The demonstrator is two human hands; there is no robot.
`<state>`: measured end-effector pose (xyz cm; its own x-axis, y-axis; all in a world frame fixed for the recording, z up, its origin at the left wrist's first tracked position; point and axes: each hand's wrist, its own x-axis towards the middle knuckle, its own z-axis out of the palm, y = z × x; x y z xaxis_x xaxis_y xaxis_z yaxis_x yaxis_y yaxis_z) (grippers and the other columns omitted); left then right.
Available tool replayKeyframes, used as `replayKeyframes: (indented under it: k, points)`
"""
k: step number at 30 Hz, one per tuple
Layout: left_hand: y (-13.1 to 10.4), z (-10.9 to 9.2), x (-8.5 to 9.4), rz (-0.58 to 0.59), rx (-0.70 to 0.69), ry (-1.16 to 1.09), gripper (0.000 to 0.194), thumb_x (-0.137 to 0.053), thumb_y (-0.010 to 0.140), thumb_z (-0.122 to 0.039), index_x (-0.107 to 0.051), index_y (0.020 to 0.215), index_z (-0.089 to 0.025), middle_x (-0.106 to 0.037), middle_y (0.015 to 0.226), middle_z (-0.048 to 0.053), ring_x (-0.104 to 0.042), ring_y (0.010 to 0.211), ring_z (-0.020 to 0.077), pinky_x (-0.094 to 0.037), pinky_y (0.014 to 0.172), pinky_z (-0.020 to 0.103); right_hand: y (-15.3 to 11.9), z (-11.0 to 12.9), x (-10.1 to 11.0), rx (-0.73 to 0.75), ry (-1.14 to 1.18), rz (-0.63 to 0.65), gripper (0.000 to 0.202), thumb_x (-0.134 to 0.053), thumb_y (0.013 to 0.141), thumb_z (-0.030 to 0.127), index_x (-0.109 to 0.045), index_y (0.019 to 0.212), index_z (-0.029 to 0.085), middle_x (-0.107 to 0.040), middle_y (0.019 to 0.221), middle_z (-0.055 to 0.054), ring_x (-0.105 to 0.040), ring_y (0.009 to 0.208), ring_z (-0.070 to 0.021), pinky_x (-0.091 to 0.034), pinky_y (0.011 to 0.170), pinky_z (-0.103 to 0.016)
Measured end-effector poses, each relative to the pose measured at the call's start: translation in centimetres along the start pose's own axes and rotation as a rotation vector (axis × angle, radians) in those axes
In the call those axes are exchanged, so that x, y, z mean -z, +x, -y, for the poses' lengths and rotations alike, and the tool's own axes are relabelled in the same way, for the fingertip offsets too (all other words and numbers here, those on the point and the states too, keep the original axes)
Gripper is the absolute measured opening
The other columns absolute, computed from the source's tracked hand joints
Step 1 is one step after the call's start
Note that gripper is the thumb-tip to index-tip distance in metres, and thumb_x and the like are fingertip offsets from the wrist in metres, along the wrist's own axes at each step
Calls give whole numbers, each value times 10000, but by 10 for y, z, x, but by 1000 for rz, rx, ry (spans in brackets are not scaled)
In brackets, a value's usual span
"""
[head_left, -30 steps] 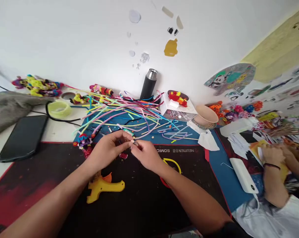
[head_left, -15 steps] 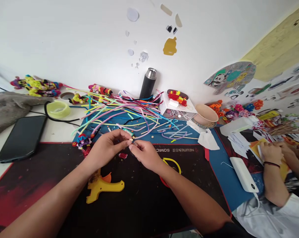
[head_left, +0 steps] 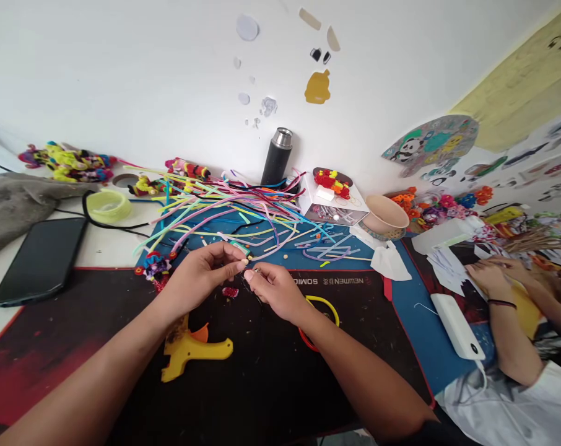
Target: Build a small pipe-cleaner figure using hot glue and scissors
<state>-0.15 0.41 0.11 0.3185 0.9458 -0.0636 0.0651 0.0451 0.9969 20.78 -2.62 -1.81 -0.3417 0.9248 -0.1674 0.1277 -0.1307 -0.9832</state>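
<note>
Head view. Counted two bare hands of the wearer above one dark mat point(head_left: 271, 390). Found left hand point(head_left: 204, 279) with thumb and forefinger brought together at the tips; cannot tell whether anything lies between. Found right hand point(head_left: 278, 291) with fingers curled, grasping one small dark item point(head_left: 257, 271), mostly hidden; cannot tell its kind. Located said item just beside the left fingertips, near the mat's far edge.

Logged on the mat: one yellow pistol-shaped tool point(head_left: 197, 353), partly behind the left wrist; one red glittery piece point(head_left: 230, 292), between the hands; one yellow loop point(head_left: 330, 302), near the right wrist. Observed one small doll point(head_left: 156, 266) left of the left hand.

Recorded beyond the hands: one heap of coloured stems point(head_left: 234, 201), too tangled to count; one black flask point(head_left: 277, 162), standing; one white box point(head_left: 311, 186) bearing one red-and-yellow figure point(head_left: 331, 183); one bowl point(head_left: 386, 214); one crumpled tissue point(head_left: 392, 264).

Listed far left: one black phone point(head_left: 41, 260), one yellow-green roll point(head_left: 108, 214). Listed far right: one white power bank point(head_left: 457, 328); a co-worker's hands point(head_left: 489, 279), two in number.
</note>
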Motion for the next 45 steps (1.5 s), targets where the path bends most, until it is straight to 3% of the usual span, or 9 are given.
replayKeyframes:
  k: [4, 9, 13, 18, 23, 27, 31, 41, 45]
  points:
    - [0, -1, 1, 8, -14, 18, 449, -891, 833, -628, -791, 973, -214, -775, 893, 34, -628, 685, 166, -520, 630, 289, 1, 2, 1, 24, 84, -6, 546, -742, 932, 736, -546, 807, 242, -397, 669, 73, -332, 583, -121, -254, 539, -283]
    - [-1, -3, 0, 18, -31, 35, 452, -886, 836, -635, -790, 965, -212, -782, 898, 38, -640, 703, 170, -525, 641, 288, 5, 5, 3, 8, 194, -99, 530, -809, 861, 728, -630, 903, 231, -407, 648, 92, -342, 538, -109, -247, 500, -271]
    - [-1, -3, -3, 34, -63, 39, 445, -873, 851, -646, -786, 945, -220, -789, 886, 37, -679, 755, 193, -549, 690, 302, 4, 7, 2, 10, 221, -97, 504, -831, 859, 676, -690, 1004, 215, -421, 641, 99, -342, 516, -101, -250, 483, -263]
    - [-2, -2, -3, 58, -74, 63, 442, -876, 852, -645, -783, 946, -223, -792, 903, 45, -708, 820, 223, -577, 742, 324, 4, 10, 0, -25, 261, -81, 487, -858, 830, 653, -634, 894, 225, -387, 623, 111, -291, 495, -81, -219, 470, -255]
    - [-2, -5, 4, 63, -22, 38, 423, -834, 898, -629, -827, 1021, -225, -758, 847, 29, -623, 682, 175, -525, 624, 282, 4, 11, 2, -24, 280, -39, 464, -866, 849, 611, -608, 852, 226, -363, 602, 119, -273, 487, -76, -203, 471, -254]
    - [-3, -9, 5, 83, -30, 57, 389, -818, 908, -614, -857, 1001, -238, -766, 814, 30, -630, 679, 187, -533, 638, 296, 2, 10, 4, -15, 264, 5, 446, -848, 886, 596, -600, 854, 227, -369, 602, 115, -294, 502, -82, -211, 483, -255]
    - [-3, -7, 2, 102, -43, 63, 361, -815, 918, -587, -859, 989, -235, -810, 903, 55, -660, 732, 201, -545, 676, 307, 1, 10, 3, -15, 265, 3, 479, -847, 875, 625, -581, 831, 230, -374, 594, 115, -298, 498, -80, -211, 482, -256]
    - [-3, -8, -4, 94, -59, 46, 323, -868, 877, -542, -832, 939, -228, -748, 811, 14, -624, 691, 174, -507, 633, 285, 4, 9, 4, -58, 383, -37, 480, -886, 828, 619, -614, 850, 224, -344, 548, 134, -237, 458, -63, -153, 460, -247]
    - [-4, -5, -5, 83, -66, 47, 369, -874, 866, -578, -820, 965, -226, -793, 895, 42, -689, 766, 206, -553, 659, 301, 4, 7, 3, -66, 395, -43, 494, -900, 826, 605, -577, 831, 230, -348, 552, 135, -238, 458, -59, -153, 462, -246]
